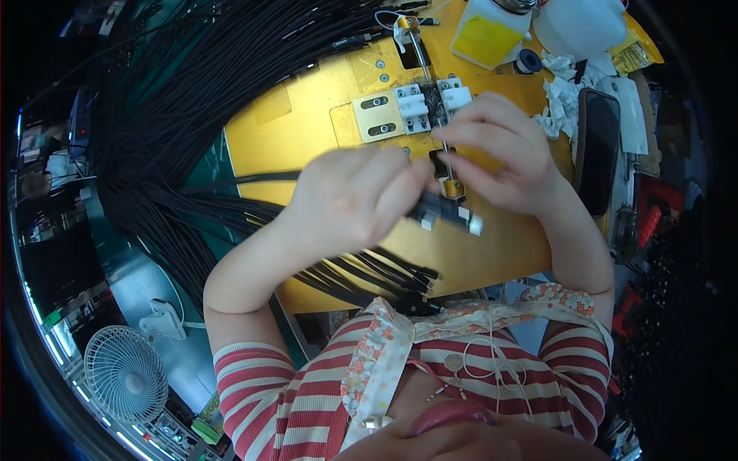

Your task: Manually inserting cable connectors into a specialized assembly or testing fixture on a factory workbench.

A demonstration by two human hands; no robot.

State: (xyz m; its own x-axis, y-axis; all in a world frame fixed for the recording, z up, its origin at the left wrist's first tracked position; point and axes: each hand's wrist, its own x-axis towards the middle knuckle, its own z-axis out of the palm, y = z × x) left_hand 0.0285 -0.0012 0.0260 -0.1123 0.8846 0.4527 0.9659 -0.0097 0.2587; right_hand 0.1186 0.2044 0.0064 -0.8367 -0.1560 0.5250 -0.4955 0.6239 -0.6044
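My left hand (350, 198) is closed around black cables; their connector ends (442, 212) with small white tips stick out below its fingers, blurred by motion. Just to the right, my right hand (503, 154) hovers by a clamping fixture, thumb and fingers apart and curved, with nothing visible between them. The fixture has white blocks (413, 107) bolted beside a dark centre, a slotted metal plate (373, 117) and a thin metal rod (420, 55). Its lower brass-coloured end (453, 187) shows between my hands. Other cable ends (384, 270) lie at the near edge of the yellow worktop (492, 265).
A large bundle of black cables (177, 115) covers the far left. At the far right stand a bottle with a yellow label (488, 34) and a white container (580, 27). Crumpled tissue (561, 100) and a phone (597, 150) lie at right. A white fan (125, 374) stands lower left.
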